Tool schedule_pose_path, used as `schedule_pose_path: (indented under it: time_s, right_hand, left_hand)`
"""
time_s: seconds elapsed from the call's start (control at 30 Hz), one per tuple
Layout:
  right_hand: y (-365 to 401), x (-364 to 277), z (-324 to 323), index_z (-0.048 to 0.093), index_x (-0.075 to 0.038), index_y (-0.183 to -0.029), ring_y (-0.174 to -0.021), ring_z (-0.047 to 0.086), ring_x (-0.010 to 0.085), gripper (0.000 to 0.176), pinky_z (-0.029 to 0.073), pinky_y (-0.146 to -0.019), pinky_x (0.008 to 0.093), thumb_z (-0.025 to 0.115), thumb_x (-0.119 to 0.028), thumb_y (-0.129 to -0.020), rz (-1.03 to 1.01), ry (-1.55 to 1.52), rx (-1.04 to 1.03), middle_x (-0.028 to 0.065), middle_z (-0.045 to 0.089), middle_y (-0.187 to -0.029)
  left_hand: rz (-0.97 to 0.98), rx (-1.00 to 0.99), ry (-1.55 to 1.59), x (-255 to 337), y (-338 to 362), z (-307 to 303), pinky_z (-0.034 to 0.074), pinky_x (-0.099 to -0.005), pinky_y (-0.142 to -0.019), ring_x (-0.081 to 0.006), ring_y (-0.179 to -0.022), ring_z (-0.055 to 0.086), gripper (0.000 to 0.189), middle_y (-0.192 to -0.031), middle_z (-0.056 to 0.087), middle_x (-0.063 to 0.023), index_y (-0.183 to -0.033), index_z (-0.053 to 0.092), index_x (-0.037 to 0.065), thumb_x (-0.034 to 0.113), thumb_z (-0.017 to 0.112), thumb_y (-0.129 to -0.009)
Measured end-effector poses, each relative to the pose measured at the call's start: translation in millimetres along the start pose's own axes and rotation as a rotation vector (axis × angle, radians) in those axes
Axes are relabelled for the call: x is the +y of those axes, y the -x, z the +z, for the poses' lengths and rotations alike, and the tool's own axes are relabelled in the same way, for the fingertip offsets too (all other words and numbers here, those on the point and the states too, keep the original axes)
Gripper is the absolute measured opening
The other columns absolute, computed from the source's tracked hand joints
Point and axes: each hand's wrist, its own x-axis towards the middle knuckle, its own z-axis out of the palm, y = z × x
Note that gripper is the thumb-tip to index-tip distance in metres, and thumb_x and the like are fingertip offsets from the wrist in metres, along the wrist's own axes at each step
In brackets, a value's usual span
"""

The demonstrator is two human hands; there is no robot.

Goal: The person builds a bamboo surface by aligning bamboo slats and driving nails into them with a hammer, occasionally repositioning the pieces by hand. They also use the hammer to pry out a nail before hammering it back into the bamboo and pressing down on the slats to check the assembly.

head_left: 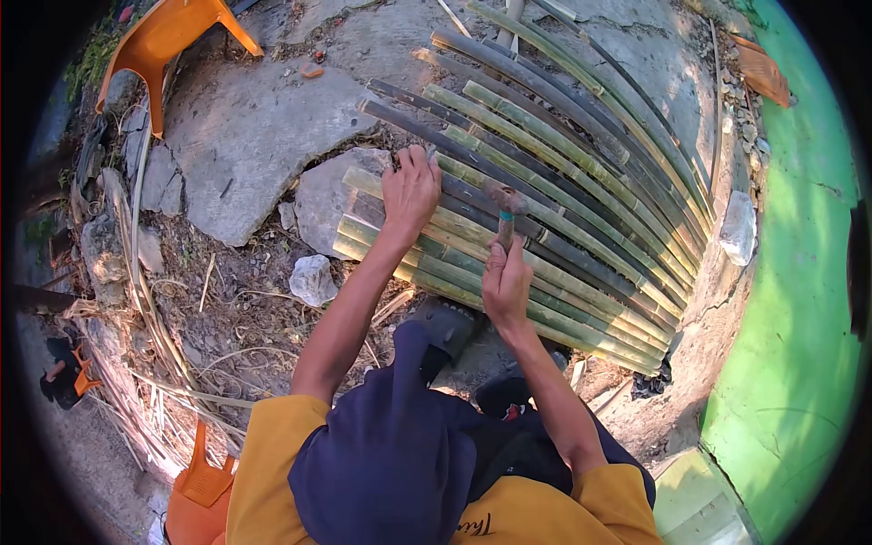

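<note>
A panel of green and dark split bamboo slats lies on the ground in front of me. My left hand rests on the near-left slats, fingers pinched together at a spot near the slat ends. My right hand grips the handle of a hammer, whose rusty head hangs just above the slats in the middle of the panel. My feet in dark shoes stand at the panel's near edge.
Broken concrete slabs and stones lie left of the panel. An orange plastic chair stands far left, another near left. A green wall runs along the right. Loose bamboo strips lie at left.
</note>
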Motion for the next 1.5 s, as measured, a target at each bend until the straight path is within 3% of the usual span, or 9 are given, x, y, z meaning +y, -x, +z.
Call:
schedule_pose_path:
  time_s: [0.53,0.6,0.7,0.73,0.93,1.07,1.27,1.43,1.5]
  right_hand:
    - [-1,-4,16,0.052,-0.001,-0.114,-0.057,0.06,0.0471,0.017,0.041,-0.052,0.0489,0.045,-0.017,-0.113,0.099,0.001,-0.028,0.0245,0.057,-0.067]
    - [1,-20,8,0.054,0.0,-0.115,-0.052,0.057,0.0266,0.021,0.04,-0.051,0.0406,0.045,-0.019,-0.114,0.117,-0.248,0.108,0.0114,0.052,-0.063]
    - [6,-8,18,0.055,0.0,-0.113,-0.05,0.056,0.0274,0.022,0.04,-0.049,0.0419,0.044,-0.019,-0.114,-0.021,-0.175,0.231,0.0122,0.052,-0.062]
    - [4,2,24,0.052,-0.003,-0.112,-0.06,0.061,0.0488,0.015,0.04,-0.051,0.0512,0.046,-0.017,-0.113,-0.052,0.027,0.165,0.0252,0.057,-0.068]
    - [-1,-1,15,0.052,-0.001,-0.112,-0.064,0.061,0.053,0.018,0.041,-0.054,0.0551,0.048,-0.018,-0.113,0.135,-0.002,0.045,0.0268,0.057,-0.066]
    - [3,6,24,0.051,0.001,-0.111,-0.065,0.06,0.0544,0.02,0.041,-0.054,0.0553,0.047,-0.019,-0.113,0.056,-0.098,0.156,0.0276,0.057,-0.065]
    - [-7,11,16,0.052,0.001,-0.112,-0.057,0.062,0.0464,0.019,0.04,-0.051,0.0501,0.049,-0.018,-0.112,0.099,0.059,-0.03,0.0213,0.056,-0.062]
    - [-4,-12,15,0.051,0.001,-0.106,-0.063,0.06,0.0535,0.02,0.039,-0.054,0.055,0.05,-0.018,-0.112,0.043,-0.044,0.232,0.0267,0.058,-0.066]
    - [-10,16,31,0.051,0.001,-0.105,-0.056,0.061,0.0445,0.021,0.038,-0.051,0.0515,0.05,-0.019,-0.112,0.051,0.088,0.091,0.0218,0.056,-0.062]
  left_hand:
    - [-0.002,-0.018,0.019,-2,-1,1,0.049,-0.0571,-0.064,-0.045,-0.07,0.065,0.025,-0.096,0.061,-0.0212,-0.11,0.047,0.005,0.03,0.048,-0.111]
    - [-0.006,-0.029,0.031,-4,2,3,0.049,-0.0574,-0.064,-0.0453,-0.07,0.065,0.025,-0.097,0.061,-0.0215,-0.11,0.047,0.005,0.03,0.048,-0.111]
    - [-0.004,-0.022,0.042,-4,-1,2,0.049,-0.0583,-0.064,-0.0465,-0.07,0.065,0.025,-0.098,0.062,-0.0225,-0.109,0.047,0.005,0.031,0.047,-0.111]
    - [-0.004,-0.023,0.041,-3,1,2,0.049,-0.0585,-0.064,-0.0466,-0.07,0.065,0.026,-0.098,0.062,-0.0226,-0.11,0.047,0.005,0.031,0.047,-0.111]
    - [-0.01,-0.033,0.018,-3,2,5,0.05,-0.0586,-0.065,-0.0466,-0.072,0.066,0.027,-0.098,0.062,-0.0227,-0.111,0.047,0.005,0.031,0.046,-0.111]
    - [-0.019,-0.034,0.02,-3,0,4,0.049,-0.059,-0.067,-0.0464,-0.073,0.066,0.028,-0.098,0.063,-0.0228,-0.11,0.047,0.005,0.032,0.046,-0.111]
    - [0.001,-0.01,0.009,-4,0,5,0.05,-0.059,-0.066,-0.0462,-0.073,0.066,0.028,-0.096,0.064,-0.022,-0.109,0.047,0.005,0.032,0.046,-0.111]
    - [-0.015,-0.004,0.027,-4,0,5,0.05,-0.059,-0.065,-0.0462,-0.074,0.066,0.027,-0.096,0.064,-0.0215,-0.108,0.048,0.005,0.032,0.046,-0.111]
    - [-0.007,0.017,0.035,-2,-2,4,0.05,-0.0591,-0.065,-0.0463,-0.074,0.066,0.026,-0.096,0.064,-0.0214,-0.108,0.048,0.006,0.032,0.046,-0.111]
